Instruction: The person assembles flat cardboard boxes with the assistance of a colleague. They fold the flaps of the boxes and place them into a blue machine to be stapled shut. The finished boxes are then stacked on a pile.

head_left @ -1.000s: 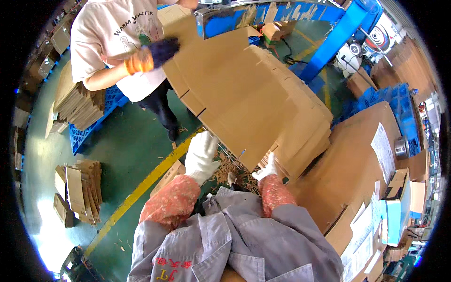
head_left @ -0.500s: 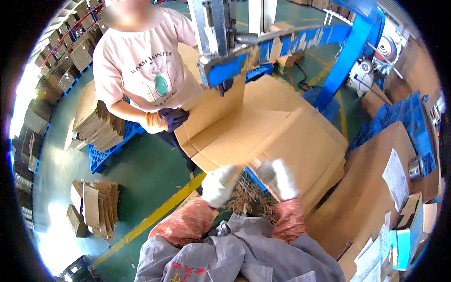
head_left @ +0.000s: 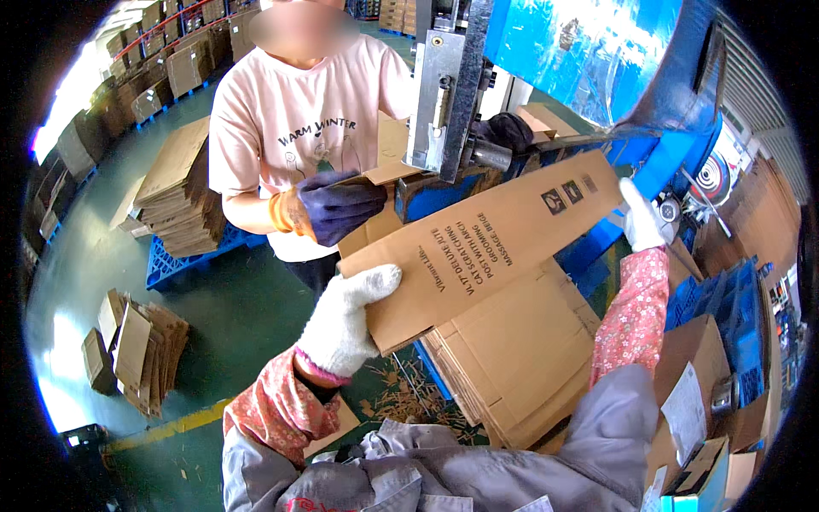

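A brown cardboard box [head_left: 529, 209], folded, with dark print on its long side, slants up to the right across the middle in front of me. My left hand [head_left: 345, 320], in a white knitted glove, grips its near left end, thumb on top of the printed side. At its far right end my right hand [head_left: 644, 220], gloved too, closes on the edge; its fingertips are partly hidden. Behind the box rises the grey metal head [head_left: 439, 102] of a blue machine. A co-worker's dark-gloved hand [head_left: 341, 205] is at a cardboard flap by the machine arm.
Below the box lies a stack of flat cardboard [head_left: 520, 341]. The co-worker's other dark glove [head_left: 505, 132] shows behind the machine head. Cardboard piles [head_left: 175, 188] on a blue pallet stand left, with more on the floor [head_left: 141, 350]. A large carton [head_left: 695, 341] stands at right.
My hands have moved far apart, left hand leftward, right hand up and right. The cardboard is now raised between them, its printed side showing. My view has shifted too.
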